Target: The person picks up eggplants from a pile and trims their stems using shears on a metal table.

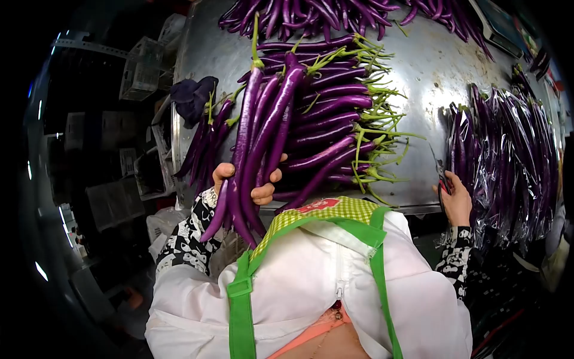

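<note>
My left hand (263, 192) is wrapped round several long purple eggplants (250, 125), held upright with their green stems toward the far side. Near the table's front edge, my right hand (458, 202) grips a pair of scissors (441, 172) with dark and red handles, blades pointing away from me. Beside the held bunch lies a stack of eggplants (326, 127), their green stems facing right. To the left of that bunch are a few more eggplants (206, 140), partly hidden by it.
The metal table (415, 90) carries a large eggplant pile (305, 15) at the back. Plastic-wrapped eggplants (508, 161) lie at the right. A dark cloth (194, 99) rests on the left edge. Plastic crates (142, 69) stand beyond it. A scale-like device (497, 27) sits at the far right.
</note>
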Action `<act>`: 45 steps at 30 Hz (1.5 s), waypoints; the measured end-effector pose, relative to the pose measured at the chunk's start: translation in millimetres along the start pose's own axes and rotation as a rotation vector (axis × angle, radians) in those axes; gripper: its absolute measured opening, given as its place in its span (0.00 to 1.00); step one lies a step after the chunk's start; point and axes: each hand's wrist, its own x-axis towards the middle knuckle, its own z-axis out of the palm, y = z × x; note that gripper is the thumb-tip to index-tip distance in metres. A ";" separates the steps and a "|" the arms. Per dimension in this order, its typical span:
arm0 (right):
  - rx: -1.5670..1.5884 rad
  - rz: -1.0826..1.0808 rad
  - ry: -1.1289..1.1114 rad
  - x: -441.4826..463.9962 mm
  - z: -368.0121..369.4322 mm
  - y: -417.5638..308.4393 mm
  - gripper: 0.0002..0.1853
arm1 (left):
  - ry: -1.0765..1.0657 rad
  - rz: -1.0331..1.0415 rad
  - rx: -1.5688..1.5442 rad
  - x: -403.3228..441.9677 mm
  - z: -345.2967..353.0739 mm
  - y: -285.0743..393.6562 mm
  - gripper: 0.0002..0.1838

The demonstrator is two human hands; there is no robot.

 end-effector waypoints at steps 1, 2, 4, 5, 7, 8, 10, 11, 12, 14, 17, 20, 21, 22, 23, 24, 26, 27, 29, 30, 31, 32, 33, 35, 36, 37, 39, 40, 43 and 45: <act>-0.001 -0.012 0.001 0.0 -0.3 -1.9 0.26 | -0.010 0.022 0.076 -0.9 7.8 0.6 0.57; 0.159 -0.043 -0.015 0.0 -1.1 -4.8 0.25 | -0.030 0.053 0.116 -2.6 15.0 2.1 0.57; 0.620 0.037 -0.159 -5.4 -8.4 -33.8 0.24 | -0.096 0.099 0.153 -3.3 15.9 8.6 0.57; 0.665 0.025 -0.189 -8.7 -11.5 -48.0 0.25 | -0.164 0.126 0.195 -4.1 16.3 12.6 0.57; 0.807 -0.019 -0.274 -16.3 -18.9 -80.1 0.24 | -0.270 0.150 0.162 0.9 15.7 14.5 0.59; 0.857 -0.084 -0.325 -17.5 -17.2 -89.5 0.23 | -0.340 0.159 0.122 6.7 15.1 14.6 0.59; 0.972 -0.211 -0.406 -17.9 -9.7 -106.2 0.23 | -0.503 0.170 0.053 26.2 9.8 14.1 0.60; 1.002 -0.270 -0.440 -16.7 -5.5 -115.6 0.23 | -0.569 0.183 0.012 37.4 8.8 12.2 0.58; 1.034 -0.293 -0.465 -17.6 -3.6 -124.8 0.23 | -0.581 0.191 -0.008 45.1 6.1 11.0 0.58; 1.063 -0.325 -0.526 -17.8 -6.8 -140.5 0.23 | -0.584 0.209 -0.072 53.9 5.8 7.5 0.55; 1.131 -0.489 -0.576 -10.4 -3.7 -146.0 0.23 | -0.462 0.191 -0.141 50.6 0.7 5.1 0.55; 1.163 -0.526 -0.587 -14.7 -3.7 -166.5 0.24 | -0.260 0.230 -0.093 48.0 -4.3 -1.0 0.54; 1.198 -0.554 -0.607 -15.8 -3.5 -174.3 0.24 | -0.261 0.229 -0.098 49.1 -6.6 -2.3 0.54; 1.167 -0.574 -0.601 -16.2 -2.9 -181.7 0.25 | -0.237 0.237 -0.121 50.4 -9.9 -1.9 0.53; 1.117 -0.587 -0.592 -16.2 -2.1 -186.8 0.25 | -0.212 0.244 -0.143 52.4 -13.4 -1.6 0.52; 1.130 -0.598 -0.608 -16.0 2.4 -190.2 0.25 | -0.216 0.252 -0.140 54.9 -15.9 -1.0 0.49; 1.156 -0.602 -0.663 -16.0 8.7 -194.1 0.26 | -0.200 0.262 -0.135 55.5 -17.6 -1.6 0.49; 1.155 -0.603 -0.662 -16.1 9.1 -193.7 0.26 | -0.182 0.273 -0.127 55.1 -18.3 -1.7 0.48; 1.195 -0.601 -0.717 -17.1 9.8 -192.3 0.27 | -0.162 0.265 -0.020 46.5 -23.1 -0.7 0.48; 1.127 -0.642 -0.693 -15.0 8.6 -188.5 0.28 | -0.121 0.267 0.056 37.7 -22.2 -1.6 0.48; 1.125 -0.689 -0.710 -11.3 7.7 -185.7 0.28 | -0.089 0.268 0.138 28.4 -18.7 -2.2 0.49; 1.120 -0.631 -0.732 -10.7 3.3 -184.2 0.28 | -0.056 0.257 0.222 18.2 -14.0 -1.9 0.49; 1.117 -0.562 -0.761 -11.9 -0.8 -182.9 0.29 | -0.017 0.247 0.299 5.9 -9.1 -2.7 0.49; 1.132 -0.543 -0.773 -10.5 -9.4 -182.7 0.24 | 0.124 0.247 0.437 -17.5 1.4 -3.0 0.50; 1.048 -0.545 -0.813 -7.9 -13.1 -182.6 0.22 | 0.160 0.221 0.460 -29.2 -0.8 -3.1 0.49; 0.966 -0.542 -0.857 -6.1 -15.4 -181.8 0.20 | 0.200 0.195 0.479 -40.8 -2.4 -3.4 0.48; 0.863 -0.564 -0.832 -0.9 -9.9 -180.1 0.17 | 0.251 0.160 0.606 -57.7 0.7 -3.2 0.42; 0.839 -0.577 -0.821 2.0 -6.6 -180.2 0.17 | 0.266 0.120 0.664 -65.9 -0.8 -1.3 0.42; 0.841 -0.595 -0.834 6.2 4.8 -183.8 0.17 | 0.309 0.077 0.749 -78.0 0.5 -3.4 0.41; 0.864 -0.600 -0.865 7.7 11.3 -186.4 0.17 | 0.289 0.002 0.873 -84.5 -0.4 -2.8 0.41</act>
